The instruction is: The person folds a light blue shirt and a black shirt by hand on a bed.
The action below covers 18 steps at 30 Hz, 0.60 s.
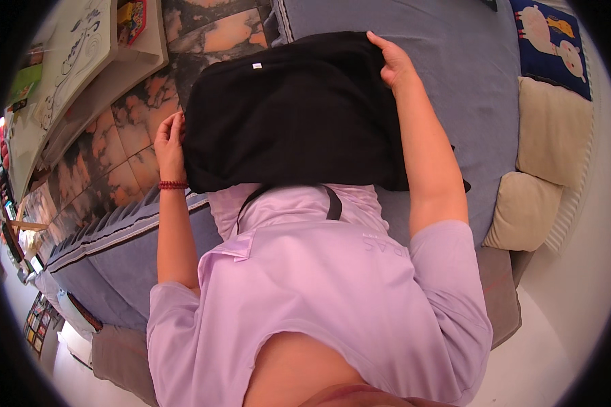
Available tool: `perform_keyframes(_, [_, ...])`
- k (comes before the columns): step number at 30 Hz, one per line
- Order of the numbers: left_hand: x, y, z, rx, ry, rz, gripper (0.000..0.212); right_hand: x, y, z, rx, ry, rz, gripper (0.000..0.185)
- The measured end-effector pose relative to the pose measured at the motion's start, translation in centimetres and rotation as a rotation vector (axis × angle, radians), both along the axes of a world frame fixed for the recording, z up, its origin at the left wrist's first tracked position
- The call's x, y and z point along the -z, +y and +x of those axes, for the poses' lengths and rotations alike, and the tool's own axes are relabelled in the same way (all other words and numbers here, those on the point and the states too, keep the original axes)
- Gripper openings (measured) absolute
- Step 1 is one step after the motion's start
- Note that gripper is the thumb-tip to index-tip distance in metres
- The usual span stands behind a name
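Note:
A black cloth garment (295,117) is spread across my lap, with a small white tag (257,65) near its far left part. At its left edge, my left hand (169,140) has fingers bent around the fabric, partly hidden behind it. My right hand (394,63) grips the far right corner, thumb pointing along the upper edge. Under the garment's near edge, pale purple clothing and a dark strap (334,202) show on me. A dark bit of cloth sticks out past my right forearm; whether it belongs to the garment is hard to tell.
I sit on a couch with a grey-blue cover (463,127). Beige cushions (555,132) and a navy pillow with an animal picture (550,46) lie along its right side. A white table with a swirl pattern (76,66) stands left, over marbled floor tiles (132,122).

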<state>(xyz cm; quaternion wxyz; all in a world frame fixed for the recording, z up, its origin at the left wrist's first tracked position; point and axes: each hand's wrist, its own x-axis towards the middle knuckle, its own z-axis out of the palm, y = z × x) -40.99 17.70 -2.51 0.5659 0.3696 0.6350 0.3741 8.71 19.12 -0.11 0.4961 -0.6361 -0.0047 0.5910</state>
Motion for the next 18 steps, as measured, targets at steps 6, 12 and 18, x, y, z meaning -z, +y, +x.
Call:
perform_keyframes(6, [-3.6,-1.1,3.1,0.073,0.16,0.268,0.021,-2.8,0.8,2.3,-0.162,-0.051,0.323,0.035])
perform_keyframes(12, [-9.7,-1.5,12.0,0.308,0.632,0.895,0.024,-1.5,4.9,7.1,-0.136,-0.253,0.783,0.056])
perform_keyframes(18, [-10.5,-4.5,19.5,0.924,0.484,0.983,0.027,-3.3,-0.5,0.6,0.02,-1.185,0.682,0.027])
